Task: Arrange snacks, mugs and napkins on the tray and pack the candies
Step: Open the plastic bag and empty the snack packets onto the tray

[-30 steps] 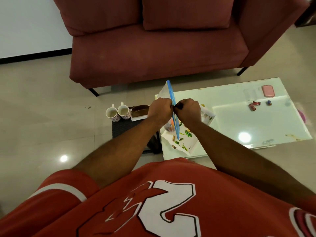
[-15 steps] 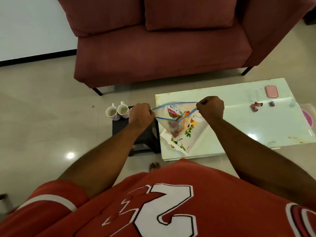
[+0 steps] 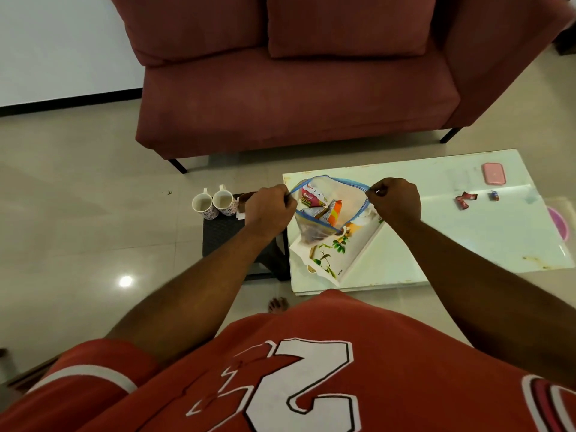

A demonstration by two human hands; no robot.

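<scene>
A clear zip bag [image 3: 324, 210] with a blue rim hangs above the white floral tray [image 3: 358, 244], its mouth pulled wide. Snack packets and candies show inside it. My left hand [image 3: 269, 210] pinches the bag's left rim and my right hand [image 3: 396, 201] pinches the right rim. Two floral mugs [image 3: 213, 202] stand side by side on a dark stool [image 3: 224, 235] left of the table. Loose red candies [image 3: 466, 199] and a small blue one [image 3: 494, 195] lie on the white table's [image 3: 467, 244] right part.
A pink flat case [image 3: 494, 173] lies near the table's far right corner and a pink lid [image 3: 559, 221] sits at its right edge. A red sofa [image 3: 296, 88] stands behind the table. A brown dish is partly hidden behind my left hand.
The bag's zip was held closed between both hands close together; my hands have since moved apart and pulled the bag's mouth wide open.
</scene>
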